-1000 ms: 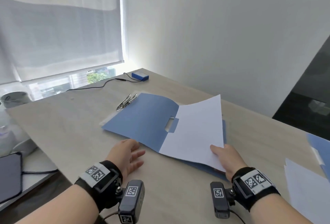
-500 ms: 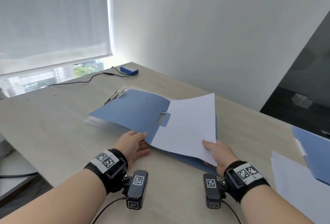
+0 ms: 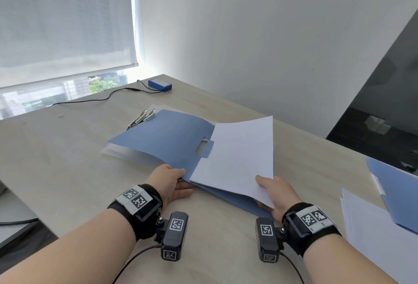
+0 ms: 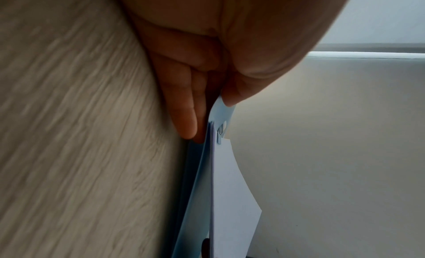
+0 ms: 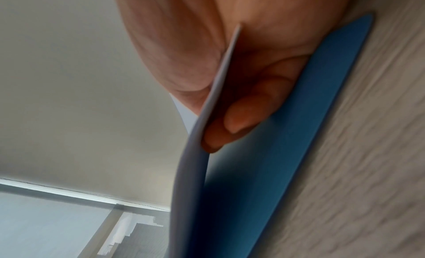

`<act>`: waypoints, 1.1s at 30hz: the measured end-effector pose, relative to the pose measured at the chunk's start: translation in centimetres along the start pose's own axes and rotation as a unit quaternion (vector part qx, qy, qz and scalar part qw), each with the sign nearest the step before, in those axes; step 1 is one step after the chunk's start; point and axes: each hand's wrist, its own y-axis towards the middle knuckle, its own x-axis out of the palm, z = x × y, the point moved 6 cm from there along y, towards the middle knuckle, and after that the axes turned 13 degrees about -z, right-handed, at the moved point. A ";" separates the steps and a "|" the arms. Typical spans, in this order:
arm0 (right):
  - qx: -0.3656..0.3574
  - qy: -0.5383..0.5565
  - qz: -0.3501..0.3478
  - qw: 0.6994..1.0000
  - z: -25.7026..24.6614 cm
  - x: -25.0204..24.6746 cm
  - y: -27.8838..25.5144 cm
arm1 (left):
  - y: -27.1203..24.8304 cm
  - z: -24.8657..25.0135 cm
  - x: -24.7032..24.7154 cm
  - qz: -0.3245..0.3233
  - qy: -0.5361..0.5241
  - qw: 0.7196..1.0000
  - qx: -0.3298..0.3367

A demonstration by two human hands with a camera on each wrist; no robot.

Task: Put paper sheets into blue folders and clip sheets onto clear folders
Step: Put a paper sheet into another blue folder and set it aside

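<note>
An open blue folder [image 3: 167, 143] lies on the wooden table in front of me, its left flap raised. My left hand [image 3: 168, 181] pinches that flap's near corner, thumb on top and fingers [image 4: 184, 105] beneath the blue folder [image 4: 200, 189]. My right hand [image 3: 274, 191] pinches the near right corner of a white sheet [image 3: 239, 154] that lies tilted over the folder's right half. In the right wrist view the sheet [image 5: 207, 116] sits between thumb and fingers [image 5: 239, 113] above the blue folder [image 5: 287, 134]. Clear folders [image 3: 117, 151] with metal clips [image 3: 142, 118] lie under the blue one.
A stack of white sheets [image 3: 373, 234] and another blue folder [image 3: 398, 191] lie at the right edge. A small blue box [image 3: 159, 84] with a black cable [image 3: 95, 100] sits at the far side by the window. A dark device [image 3: 11, 222] lies low at the left.
My left hand moved right from the bare table to the folder and took hold of the left flap's corner, which lifted. The right hand kept its hold on the sheet.
</note>
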 end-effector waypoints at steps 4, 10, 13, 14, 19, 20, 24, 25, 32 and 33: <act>-0.001 0.002 0.003 1.000 -0.1 0.1 -0.2 | 0.0 0.0 -0.1 -0.001 -0.001 1.000 0.000; 0.005 -0.015 -0.003 1.000 -0.3 0.6 -0.2 | 0.1 0.0 0.0 -0.005 -0.001 1.000 0.004; 0.011 -0.020 -0.011 1.000 -0.3 0.6 -0.1 | 0.1 0.0 0.0 -0.004 0.001 1.000 0.007; 0.013 -0.022 -0.012 1.000 -0.4 0.6 -0.1 | 0.1 0.0 0.1 -0.006 0.003 1.000 0.007; 0.020 -0.020 -0.014 1.000 -0.3 0.7 0.1 | -0.4 0.2 0.7 -0.046 -0.008 0.999 0.009; 0.020 -0.020 -0.014 0.999 -0.3 0.7 0.1 | -0.5 0.2 0.8 -0.055 -0.017 0.998 0.004; 0.020 -0.018 -0.015 1.000 -0.2 0.6 0.0 | -0.2 0.5 0.5 -0.061 -0.068 0.996 -0.018; 0.020 -0.016 -0.016 1.000 -0.3 0.6 0.0 | 0.0 0.5 0.3 -0.056 -0.091 0.994 -0.023; 0.019 -0.005 -0.012 1.000 -0.3 0.6 0.0 | 1.2 0.1 0.5 -0.079 -0.138 0.985 -0.065; 0.020 -0.006 -0.013 1.000 -0.3 0.6 0.0 | 1.3 -0.1 0.8 -0.089 -0.127 0.985 -0.075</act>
